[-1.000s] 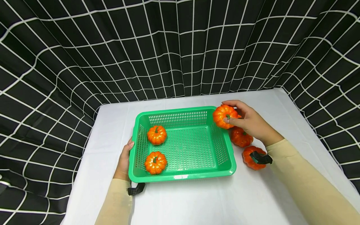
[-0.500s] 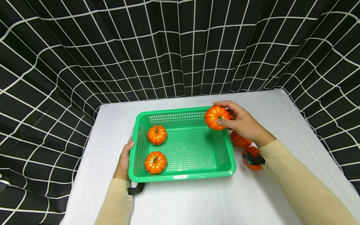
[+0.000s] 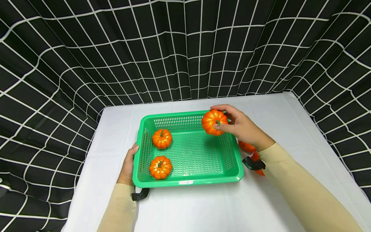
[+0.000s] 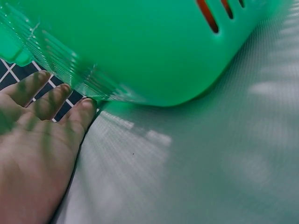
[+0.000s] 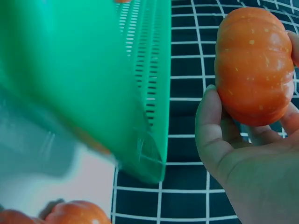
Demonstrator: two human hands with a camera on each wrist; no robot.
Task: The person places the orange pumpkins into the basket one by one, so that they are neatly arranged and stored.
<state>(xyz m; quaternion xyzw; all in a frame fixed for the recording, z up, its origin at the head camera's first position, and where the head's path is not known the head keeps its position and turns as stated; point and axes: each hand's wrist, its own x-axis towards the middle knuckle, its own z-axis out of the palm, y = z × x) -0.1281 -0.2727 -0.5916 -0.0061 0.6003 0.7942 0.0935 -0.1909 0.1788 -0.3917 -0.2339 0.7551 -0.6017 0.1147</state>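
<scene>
My right hand (image 3: 243, 129) grips a glossy orange mini pumpkin (image 3: 209, 121) with a green stem, thumb across its near side. It is held up over the right part of a green plastic basket (image 3: 214, 180). In the right wrist view the fingers curl round the ribbed pumpkin (image 5: 252, 60). Against the basket's left side rests my left hand (image 3: 127, 166). Its fingers look straight in the left wrist view, the fingertips (image 4: 86, 105) right at the basket wall. Inside the basket, along its left end, sit two pumpkins, one farther back (image 3: 162, 140) and one nearer (image 3: 160, 169).
Right of the basket on the white cloth lie two more orange pumpkins, one behind (image 3: 246, 147) and one in front (image 3: 260, 172), partly covered by the right arm and its black wrist camera (image 3: 253, 163). A black curtain (image 3: 185, 48) with white grid lines surrounds the table.
My right hand has carried the pumpkin leftward from the basket's right rim to over its inside. The left hand, the basket and the two pumpkins in it have stayed put.
</scene>
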